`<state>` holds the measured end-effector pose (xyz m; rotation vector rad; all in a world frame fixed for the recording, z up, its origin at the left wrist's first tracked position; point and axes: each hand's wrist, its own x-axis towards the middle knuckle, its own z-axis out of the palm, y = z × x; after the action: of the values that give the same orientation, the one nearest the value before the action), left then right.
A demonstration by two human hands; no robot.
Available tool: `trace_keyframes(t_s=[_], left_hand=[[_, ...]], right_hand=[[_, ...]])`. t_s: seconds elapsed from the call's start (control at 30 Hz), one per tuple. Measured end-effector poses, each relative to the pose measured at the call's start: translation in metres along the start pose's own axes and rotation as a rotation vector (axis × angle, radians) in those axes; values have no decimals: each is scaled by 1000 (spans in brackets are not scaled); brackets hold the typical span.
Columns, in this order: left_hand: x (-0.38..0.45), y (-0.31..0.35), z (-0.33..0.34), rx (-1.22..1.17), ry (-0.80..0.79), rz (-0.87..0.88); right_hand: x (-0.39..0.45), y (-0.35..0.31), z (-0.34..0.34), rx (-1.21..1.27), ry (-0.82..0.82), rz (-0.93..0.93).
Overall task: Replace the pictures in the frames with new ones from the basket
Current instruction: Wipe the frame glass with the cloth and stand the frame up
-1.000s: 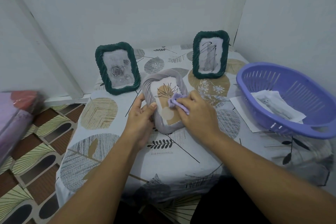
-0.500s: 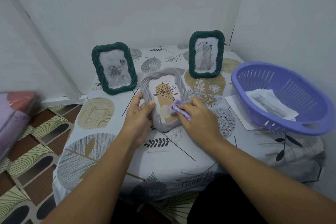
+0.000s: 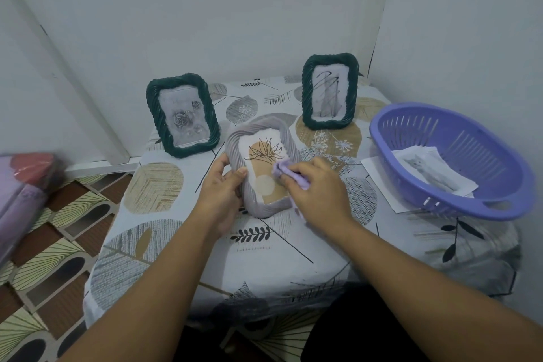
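Note:
A grey rope-edged frame point(image 3: 256, 134) with a plant drawing lies tilted on the table in front of me. My left hand point(image 3: 221, 189) grips its left edge, thumb on the front rim. My right hand point(image 3: 316, 189) holds a small lilac cloth point(image 3: 286, 172) against the glass at the frame's right side. Two dark green frames stand behind: one with roses point(image 3: 182, 114) at the left, one with a scribble picture point(image 3: 330, 91) at the right. A purple basket point(image 3: 458, 159) at the right holds a cat picture point(image 3: 423, 169).
The small table point(image 3: 164, 214) wears a leaf-patterned cloth and stands in a white wall corner. A sheet of white paper point(image 3: 379, 176) lies partly under the basket. A pink and purple bundle point(image 3: 23, 185) sits at the left over a patterned floor.
My right hand and the cloth have shifted a little along the right side of the glass. The left hand keeps its grip on the frame. The view has drifted slightly.

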<state>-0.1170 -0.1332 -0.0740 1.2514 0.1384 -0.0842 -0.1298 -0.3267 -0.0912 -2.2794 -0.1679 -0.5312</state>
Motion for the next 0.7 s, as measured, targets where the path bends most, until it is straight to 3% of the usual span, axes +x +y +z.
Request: trace_keyframes(t_s=[0.17, 0.4, 0.5, 0.6, 0.7], left_hand=[[11, 6, -5, 287, 112, -104], [15, 20, -14, 917, 255, -129], [7, 31, -9, 741, 259, 11], [-5, 38, 1, 583, 83, -40], [-8, 40, -3, 454, 67, -29]], right_hand=[[16, -9, -4, 278, 27, 189], [29, -30, -1, 638, -67, 436], [33, -39, 4, 782, -132, 510], [36, -50, 11, 888, -208, 531], [35, -60, 20, 944, -295, 523]])
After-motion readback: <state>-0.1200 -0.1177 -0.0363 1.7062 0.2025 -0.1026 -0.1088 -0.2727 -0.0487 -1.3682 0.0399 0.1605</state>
